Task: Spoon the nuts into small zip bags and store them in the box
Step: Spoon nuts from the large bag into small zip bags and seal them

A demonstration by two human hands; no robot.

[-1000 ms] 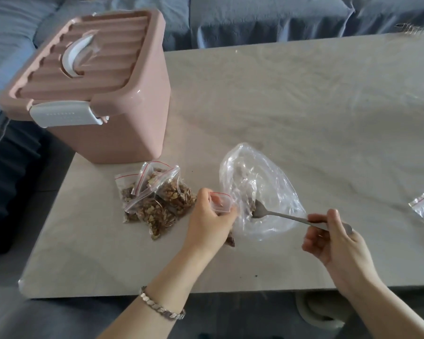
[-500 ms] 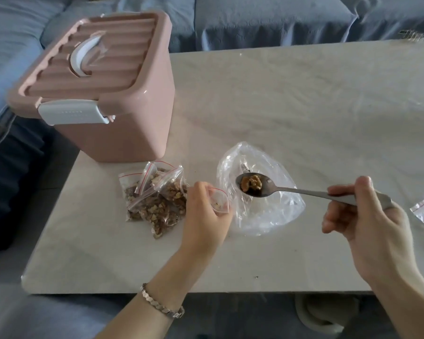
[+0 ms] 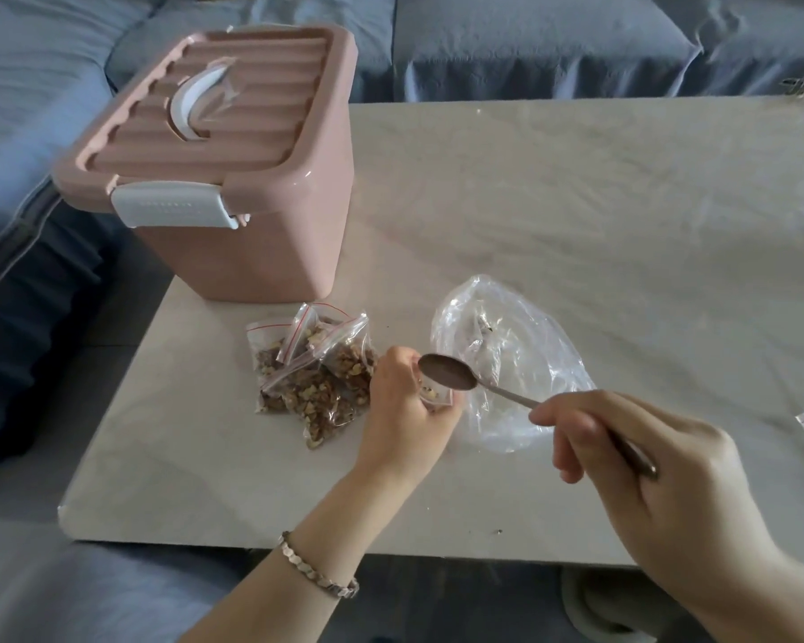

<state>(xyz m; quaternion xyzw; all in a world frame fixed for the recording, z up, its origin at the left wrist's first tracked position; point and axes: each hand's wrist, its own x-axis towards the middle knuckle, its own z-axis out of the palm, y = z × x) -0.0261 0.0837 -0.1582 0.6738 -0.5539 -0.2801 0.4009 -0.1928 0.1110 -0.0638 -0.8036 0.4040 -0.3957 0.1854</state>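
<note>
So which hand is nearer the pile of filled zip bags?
Left. The left hand, gripping a small zip bag, sits just right of the pile. The right hand, holding the spoon, is well off to the right, nearer the camera.

Glossy plastic box (image 3: 251,234), metal spoon (image 3: 449,372)

Spoon (image 3: 449,372) tipped over held zip bag (image 3: 435,395) — filled bags (image 3: 314,378) beside closed pink box (image 3: 247,178)

Pink ribbed box (image 3: 261,252) with white latch (image 3: 172,211), clear red-striped bags (image 3: 298,338) of brown nuts (image 3: 319,394), pale veined table (image 3: 576,225), blue sofa (image 3: 530,44), my silver bracelet (image 3: 319,568).
</note>
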